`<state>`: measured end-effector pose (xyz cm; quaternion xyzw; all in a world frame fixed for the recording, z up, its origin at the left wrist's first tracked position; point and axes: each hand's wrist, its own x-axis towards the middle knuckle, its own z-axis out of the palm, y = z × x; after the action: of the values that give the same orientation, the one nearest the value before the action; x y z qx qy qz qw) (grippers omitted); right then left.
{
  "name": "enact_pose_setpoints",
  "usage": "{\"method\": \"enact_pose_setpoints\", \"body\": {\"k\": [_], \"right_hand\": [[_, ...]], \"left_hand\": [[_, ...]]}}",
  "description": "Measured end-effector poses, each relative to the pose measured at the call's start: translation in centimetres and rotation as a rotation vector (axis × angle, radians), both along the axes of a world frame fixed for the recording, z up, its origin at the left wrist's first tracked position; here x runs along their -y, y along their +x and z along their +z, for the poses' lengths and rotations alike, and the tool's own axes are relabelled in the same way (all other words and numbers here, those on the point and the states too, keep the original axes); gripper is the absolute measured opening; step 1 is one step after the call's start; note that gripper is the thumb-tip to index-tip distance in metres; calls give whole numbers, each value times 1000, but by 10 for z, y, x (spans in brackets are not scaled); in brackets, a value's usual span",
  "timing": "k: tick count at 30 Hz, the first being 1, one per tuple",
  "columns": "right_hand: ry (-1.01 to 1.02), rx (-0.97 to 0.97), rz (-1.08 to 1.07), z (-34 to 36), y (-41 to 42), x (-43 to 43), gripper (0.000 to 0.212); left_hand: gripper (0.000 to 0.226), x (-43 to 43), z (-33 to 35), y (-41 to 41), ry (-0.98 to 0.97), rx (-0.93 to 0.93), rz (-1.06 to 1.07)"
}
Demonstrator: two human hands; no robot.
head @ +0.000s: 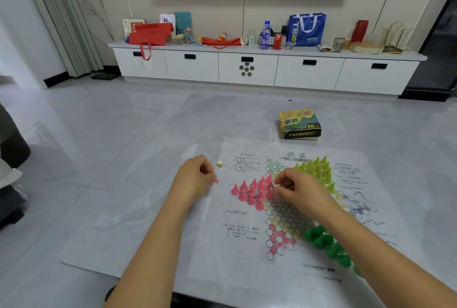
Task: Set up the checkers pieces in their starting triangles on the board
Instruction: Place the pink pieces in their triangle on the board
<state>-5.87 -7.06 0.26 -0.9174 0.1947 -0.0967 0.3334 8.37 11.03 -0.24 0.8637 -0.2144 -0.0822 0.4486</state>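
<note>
A paper checkers board (247,246) lies on the table in front of me. Several pink cone pieces (252,192) fill its left triangle. Yellow-green pieces (315,168) fill the far right triangle, and dark green pieces (326,243) fill the near right one. My left hand (193,179) hovers just left of the board, fingers curled on a pink piece (216,180) that sticks out at its fingertips. My right hand (300,190) is over the board's middle, fingertips pinched at the right edge of the pink group; what it holds is hidden.
A yellow and green game box (300,124) stands beyond the board. A small cream die (219,163) lies near the board's far left corner. The grey table (111,233) ends close to me. A white TV cabinet (247,67) with clutter stands across the floor.
</note>
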Motion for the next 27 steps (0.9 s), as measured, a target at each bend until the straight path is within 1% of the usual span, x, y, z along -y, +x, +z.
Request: {"method": "enact_pose_setpoints", "body": {"k": [3,4,6,9,12,15,16,18,20,22,24,27], "right_hand": [[33,96,8,6,-1,-5,5],[74,123,22,8,-1,-9,6],[179,181,63,12,0,-16,12],[290,283,96,17,0,-24,19],[283,335,99,20,-1,-25,18],[276,334,67,22,-4,-20,14],[255,311,49,22,-5,-17,13],[166,230,25,20,-7,-10,9],[15,129,41,17,-11,-5,5],[-143,57,77,12,-14,-5,4],[-230,4,100,8,-14,-8,7],[-262,-32,108,2,-12,-10,8]], "left_hand": [[15,6,11,-12,-302,-253,-86],[14,9,14,-17,-377,-318,-134],[14,15,17,-27,-454,-391,-215],[13,22,20,-39,-452,-393,-275],[14,25,20,-43,-416,-384,-297],[13,25,19,-44,-384,-376,-334],[12,24,19,-42,-380,-370,-323],[13,21,17,-34,-376,-311,-216],[11,16,14,-22,-342,-221,-69],[10,11,10,-12,-326,-198,20],[11,8,5,-9,-331,-203,58],[7,10,0,-8,-291,-161,56]]}}
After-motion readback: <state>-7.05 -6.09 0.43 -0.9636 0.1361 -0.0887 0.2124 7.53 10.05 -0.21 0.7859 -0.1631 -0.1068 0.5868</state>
